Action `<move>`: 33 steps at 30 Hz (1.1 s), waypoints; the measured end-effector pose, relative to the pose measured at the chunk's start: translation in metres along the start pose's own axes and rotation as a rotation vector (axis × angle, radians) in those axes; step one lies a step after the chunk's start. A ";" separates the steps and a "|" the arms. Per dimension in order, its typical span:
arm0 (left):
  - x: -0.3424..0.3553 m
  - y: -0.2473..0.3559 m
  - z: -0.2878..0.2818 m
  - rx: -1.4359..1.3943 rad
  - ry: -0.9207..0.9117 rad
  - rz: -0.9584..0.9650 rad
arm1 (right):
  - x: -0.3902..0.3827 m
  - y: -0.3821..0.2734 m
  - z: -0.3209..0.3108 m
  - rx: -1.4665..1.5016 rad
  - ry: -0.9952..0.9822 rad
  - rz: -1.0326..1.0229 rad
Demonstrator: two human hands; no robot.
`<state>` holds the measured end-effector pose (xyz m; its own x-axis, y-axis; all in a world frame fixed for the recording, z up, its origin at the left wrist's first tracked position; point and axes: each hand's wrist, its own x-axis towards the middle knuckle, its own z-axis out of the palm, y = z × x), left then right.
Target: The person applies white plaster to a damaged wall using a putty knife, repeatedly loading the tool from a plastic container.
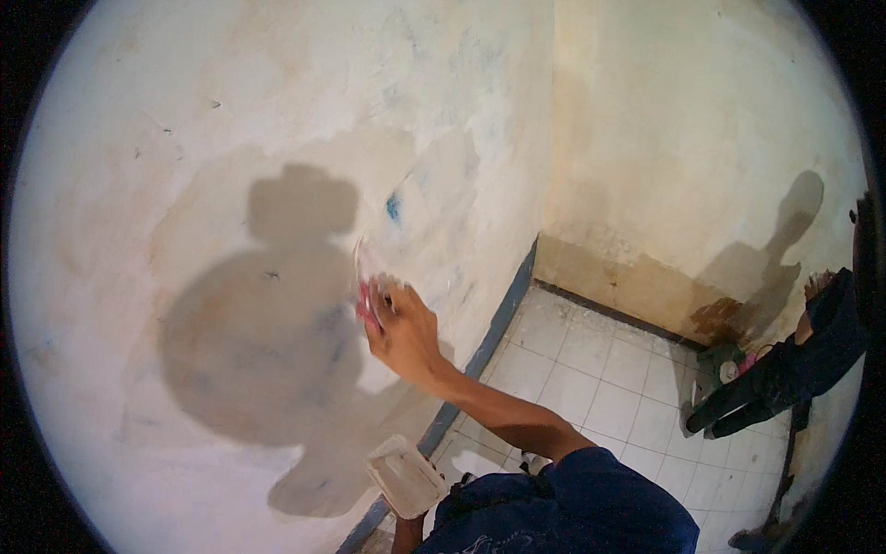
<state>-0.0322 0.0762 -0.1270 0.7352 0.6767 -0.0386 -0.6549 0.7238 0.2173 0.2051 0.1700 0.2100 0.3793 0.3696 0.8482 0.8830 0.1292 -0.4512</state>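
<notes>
My right hand (406, 337) is closed around the red handle of a scraper (365, 307). Its thin, pale blade reaches up against the stained, off-white wall (305, 102). Just above the blade, a small blue patch shows in the patchy, greyish area of the wall. Low in the view, a shallow off-white rectangular tray (404, 475) is tilted close to the wall. My left hand (441, 482) holds this tray from beneath and behind, with most of its fingers hidden.
Grey skirting (505, 319) runs along the wall's foot to the corner. White floor tiles (572, 388) lie to my right. Another person (794, 374) in dark clothes stands at the far right, beside a greenish object (720, 360) on the floor. My shadow covers part of the wall.
</notes>
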 end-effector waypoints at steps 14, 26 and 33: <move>0.001 0.007 -0.010 0.062 -0.034 -0.013 | 0.027 0.047 -0.002 0.039 0.111 -0.034; 0.007 0.011 0.039 0.024 -0.151 -0.049 | 0.056 0.071 -0.023 0.012 0.346 0.091; 0.003 0.014 -0.005 -0.001 -0.034 -0.002 | -0.010 0.005 -0.036 0.277 0.078 -0.140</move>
<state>-0.0401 0.0889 -0.1289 0.7419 0.6705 -0.0061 -0.6537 0.7252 0.2159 0.2161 0.1339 0.2094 0.2890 0.2602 0.9213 0.8236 0.4230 -0.3778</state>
